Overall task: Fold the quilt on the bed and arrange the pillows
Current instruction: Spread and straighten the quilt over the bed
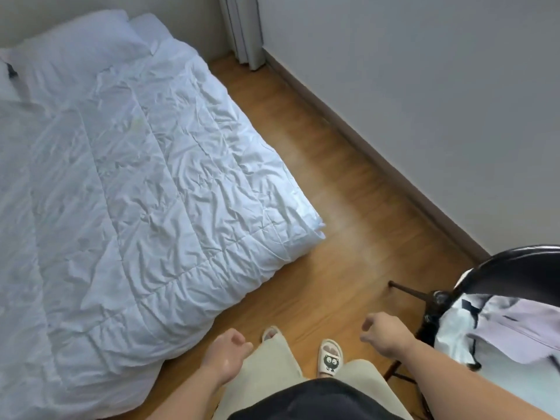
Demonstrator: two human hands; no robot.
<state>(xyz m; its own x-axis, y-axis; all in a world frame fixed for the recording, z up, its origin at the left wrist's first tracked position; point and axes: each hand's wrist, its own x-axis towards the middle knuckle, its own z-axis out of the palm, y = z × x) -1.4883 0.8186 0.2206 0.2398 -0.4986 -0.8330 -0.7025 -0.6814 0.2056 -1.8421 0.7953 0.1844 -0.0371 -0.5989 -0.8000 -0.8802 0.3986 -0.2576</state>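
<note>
Well, on the left a big white quilt (136,192) lies spread out flat and full of wrinkles. It covers the bed, so the bed itself is hidden. One edge of the quilt hangs down to the wooden floor (333,207). At the far end of the quilt lies a white pillow (75,47). Just behind it is another white soft shape (147,24), maybe a second pillow, but I cannot tell for sure. A small dark thing (12,71) sits at the far left edge, too small to make out.

Past the bed, a pale curtain (242,31) hangs in the corner beside a plain wall (424,86).

Down low, the left hand (228,350) hangs in the air near the quilt's corner. Its fingers are loosely curled and it holds nothing. Between the hands are light trousers (266,368) and two white slippers. The right slipper (330,357) has a funny black face on it.

The right hand (383,333) is also loosely curled and holds nothing. Neither hand touches the quilt.

At the far right stands a black curved chair (515,268) with thin dark legs (409,291). In it lie pale purple and white clothes (515,328), all in a heap.
</note>
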